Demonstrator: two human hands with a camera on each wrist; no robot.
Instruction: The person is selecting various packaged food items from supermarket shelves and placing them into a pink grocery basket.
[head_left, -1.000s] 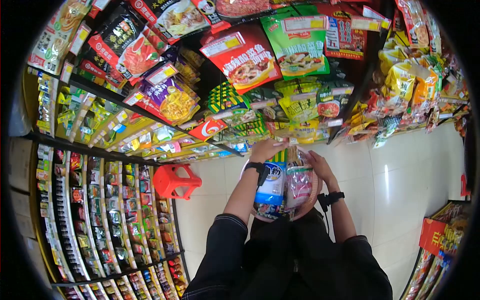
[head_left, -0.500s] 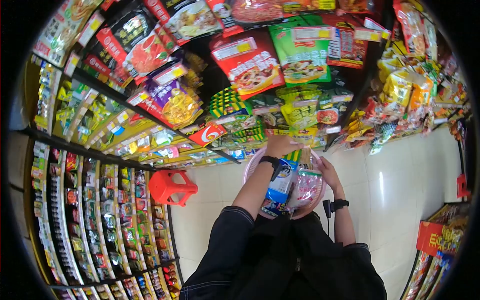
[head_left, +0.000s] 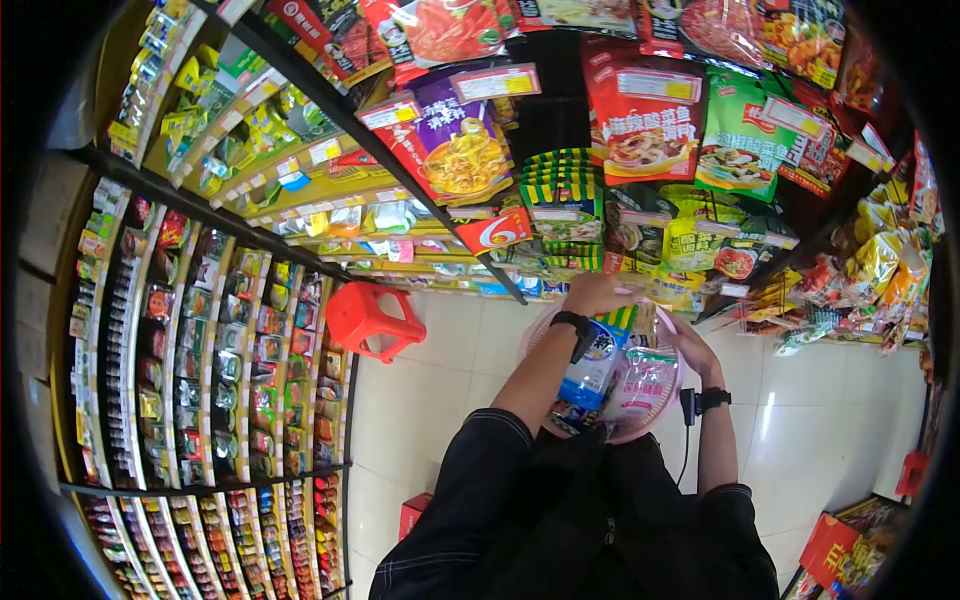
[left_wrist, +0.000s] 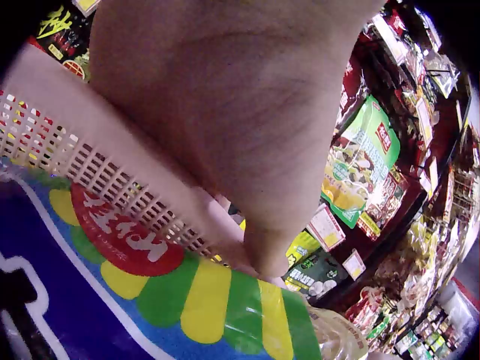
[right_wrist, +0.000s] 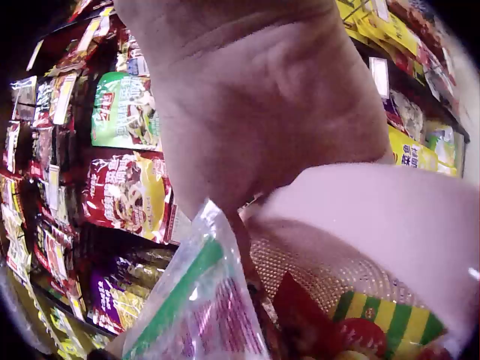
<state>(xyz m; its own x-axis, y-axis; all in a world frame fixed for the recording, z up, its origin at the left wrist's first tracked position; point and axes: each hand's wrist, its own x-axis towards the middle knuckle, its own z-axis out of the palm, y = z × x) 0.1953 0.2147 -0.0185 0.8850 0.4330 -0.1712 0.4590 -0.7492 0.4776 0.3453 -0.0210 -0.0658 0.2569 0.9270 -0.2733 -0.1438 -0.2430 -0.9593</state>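
Observation:
Both hands hold a round pink plastic basket [left_wrist: 90, 169] with lattice walls, close to the body. My left hand [head_left: 597, 293] grips the far left part of the rim, the wrist crossing over the basket's left side. On the right, my right hand [head_left: 693, 345] holds the rim, its thumb along the edge in the right wrist view. Inside lie a blue-and-white packet [head_left: 590, 368] with a green-and-yellow striped end and a clear bag [head_left: 640, 385] with pink print and a green strip. Some fingertips are hidden behind the rim.
Seasoning pouches hang on the shelf ahead, among them a red pouch [head_left: 648, 130] and a green pouch [head_left: 742, 140]. A red plastic stool [head_left: 372, 318] stands on the tiled floor at left, beside stocked shelving [head_left: 215, 350]. A red box [head_left: 828, 550] sits at lower right.
The head view has turned, so the shelf pouches and the basket sit further right in it. Both hands keep hold of the rim throughout, and the packets stay in the basket.

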